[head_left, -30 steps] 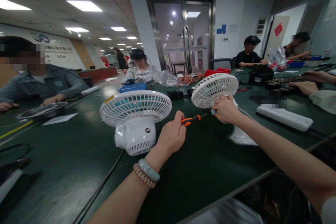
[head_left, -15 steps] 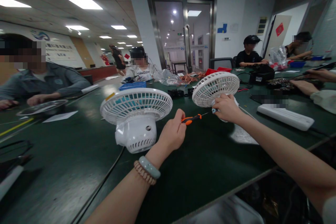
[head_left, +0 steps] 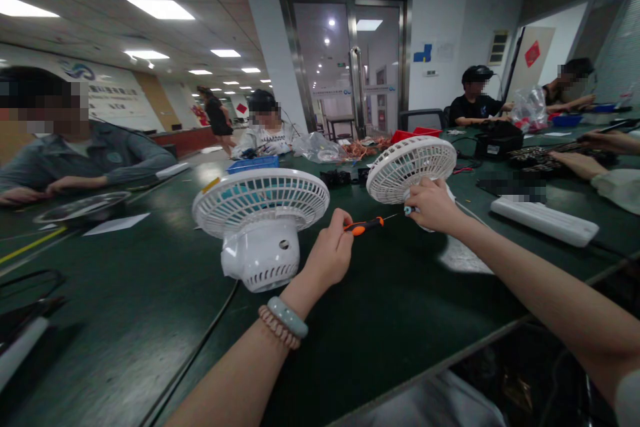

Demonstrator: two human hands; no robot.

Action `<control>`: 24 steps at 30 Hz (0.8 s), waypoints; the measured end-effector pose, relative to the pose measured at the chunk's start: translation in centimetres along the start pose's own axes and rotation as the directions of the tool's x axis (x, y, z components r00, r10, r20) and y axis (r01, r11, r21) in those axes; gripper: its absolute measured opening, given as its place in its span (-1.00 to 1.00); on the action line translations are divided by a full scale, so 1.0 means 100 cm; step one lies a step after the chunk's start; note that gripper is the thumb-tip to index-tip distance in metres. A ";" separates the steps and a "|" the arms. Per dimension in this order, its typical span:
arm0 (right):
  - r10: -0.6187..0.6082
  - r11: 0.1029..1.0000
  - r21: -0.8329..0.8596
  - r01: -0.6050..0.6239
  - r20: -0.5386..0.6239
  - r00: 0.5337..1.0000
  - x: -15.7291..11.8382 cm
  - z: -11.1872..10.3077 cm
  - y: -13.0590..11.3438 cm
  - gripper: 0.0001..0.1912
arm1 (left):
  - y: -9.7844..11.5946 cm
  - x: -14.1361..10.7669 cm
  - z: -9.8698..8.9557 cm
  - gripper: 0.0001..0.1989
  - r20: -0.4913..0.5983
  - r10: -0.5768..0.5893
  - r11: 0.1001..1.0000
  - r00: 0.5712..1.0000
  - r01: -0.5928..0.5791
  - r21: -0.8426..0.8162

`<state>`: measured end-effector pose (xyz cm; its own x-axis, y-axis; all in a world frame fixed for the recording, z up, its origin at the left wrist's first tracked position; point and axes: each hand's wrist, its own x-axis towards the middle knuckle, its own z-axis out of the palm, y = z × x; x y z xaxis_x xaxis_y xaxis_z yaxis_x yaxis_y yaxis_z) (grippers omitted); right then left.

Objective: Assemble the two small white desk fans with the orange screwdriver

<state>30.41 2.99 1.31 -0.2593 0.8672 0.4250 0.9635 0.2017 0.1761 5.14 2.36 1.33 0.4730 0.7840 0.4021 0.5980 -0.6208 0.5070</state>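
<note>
My left hand (head_left: 330,250) is closed round an orange and black screwdriver (head_left: 367,225), its thin shaft pointing right toward the smaller fan. That white fan (head_left: 410,167) is gripped near its back by my right hand (head_left: 431,205), its grille tilted upward. A small light-blue piece (head_left: 410,211) shows at the fingertips of my right hand. Left of my left hand, a larger white fan (head_left: 263,247) rests on the green table (head_left: 125,320), grille up, with a round hole in its housing.
A white power strip (head_left: 544,220) lies at the right. Behind are a blue tray (head_left: 253,163), a red tray (head_left: 416,133), copper-coloured wire (head_left: 365,148) and a black box (head_left: 499,140). Several people sit around the table; a metal dish (head_left: 83,208) is at the left.
My hands, the screwdriver and both fans have hardly moved. The seated person at the left has shifted a hand, and the walking person in the background has changed stride.
</note>
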 end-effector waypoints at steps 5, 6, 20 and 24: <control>-0.003 1.000 0.000 0.003 -0.012 1.000 0.000 0.001 0.000 -0.78 | -0.005 0.002 0.006 -0.72 -0.056 -0.027 0.999 0.998 0.024 -0.042; -0.003 1.000 -0.002 0.003 -0.010 1.000 0.000 0.001 0.000 -0.78 | -0.004 0.002 0.006 -0.71 -0.067 -0.026 0.999 0.997 0.025 -0.023; 0.009 1.000 -0.017 -0.009 0.003 1.000 0.000 0.002 0.000 -0.76 | 0.015 -0.005 0.003 -0.72 -0.080 0.185 0.971 0.979 -0.170 0.165; 0.009 1.000 -0.021 -0.008 0.012 1.000 0.000 0.002 0.000 -0.76 | 0.013 -0.006 0.006 -0.67 -0.071 0.215 0.966 0.974 -0.202 0.162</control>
<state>30.46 3.13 1.14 -0.2500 0.8744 0.4158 0.9640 0.1846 0.1915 6.01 1.11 1.34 0.5437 0.6300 0.5545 0.5870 -0.7576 0.2852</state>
